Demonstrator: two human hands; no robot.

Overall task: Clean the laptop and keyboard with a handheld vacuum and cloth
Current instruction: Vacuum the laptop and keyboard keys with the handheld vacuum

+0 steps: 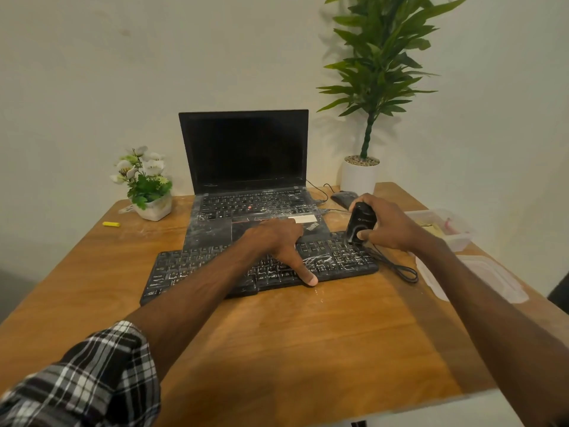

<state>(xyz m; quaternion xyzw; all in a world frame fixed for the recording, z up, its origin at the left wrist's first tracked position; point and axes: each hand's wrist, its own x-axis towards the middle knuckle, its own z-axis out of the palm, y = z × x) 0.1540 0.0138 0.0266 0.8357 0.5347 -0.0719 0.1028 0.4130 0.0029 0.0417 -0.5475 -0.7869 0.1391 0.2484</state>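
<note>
- Plaid sleeve [92, 377]: lower left corner of the frame, rolled up on the left forearm.
- Yellow object [110, 224]: small, lying on the table [308, 349], left of centre; too small to tell what it is.
- Flower pot [151, 192]: white blooms, just left of the laptop.
- Keyboard [191, 269]: black, streaked with white dust, centre of the frame, in front of the laptop and touching its front edge.
- Laptop [246, 149]: lid raised, screen dark, its keys and palm rest dusted white.
- Left hand [277, 241]: flat and released, fingers straight over the laptop's front edge, thumb stretched to the keyboard's near edge.
- Handheld vacuum [360, 223]: black, upright, nozzle down on the keyboard's right end.
- Right hand [388, 226]: grasping the vacuum, fingers over the top, thumb at the lower side.
- Mouse [341, 197]: dark, behind the vacuum.
- Potted plant [360, 177]: tall and green in a white pot, upper right.
- Cable [397, 266]: black, looped right of the keyboard.
- Plastic container [446, 232]: clear, at the right edge, contents unclear.
- Translucent lid [480, 278]: flat, in front of the container.
</note>
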